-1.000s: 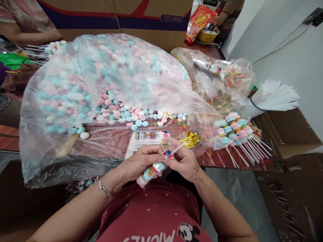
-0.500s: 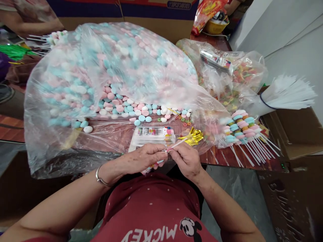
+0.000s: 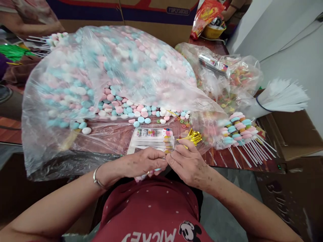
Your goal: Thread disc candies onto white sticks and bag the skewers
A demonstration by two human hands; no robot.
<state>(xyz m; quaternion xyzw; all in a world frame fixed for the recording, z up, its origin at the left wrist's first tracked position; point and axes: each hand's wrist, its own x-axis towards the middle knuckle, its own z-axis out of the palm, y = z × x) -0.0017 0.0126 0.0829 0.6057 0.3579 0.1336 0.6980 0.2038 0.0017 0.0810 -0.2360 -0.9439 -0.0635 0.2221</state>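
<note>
Left hand (image 3: 143,163) first: it's closed around a clear-wrapped candy piece (image 3: 141,177), held low against the near edge of the table, with just bits of pink and blue poking out underneath. Right hand (image 3: 190,166) is tight up against it, fingers bent and tips meeting the left's. Can't tell if it's actually pinching anything.

What's changed: half a second ago a white stick was sticking out between the hands, and now the right fingers have folded over that spot and it's hidden. My read is the handling is now concentrated at the stick end, with the left as the steady grip.

Going left to right, there's a huge clear bag (image 3: 121,64) of pink, blue and white sweets, with a loose white sweet (image 3: 86,130) by its lower edge. Then a stack of printed sleeves (image 3: 152,136) right behind the hands, shiny gold ties (image 3: 193,137) just beyond the right fingers, a pile of candy skewers (image 3: 239,129) further right, and a banded bundle of white sticks (image 3: 282,97) behind those.
</note>
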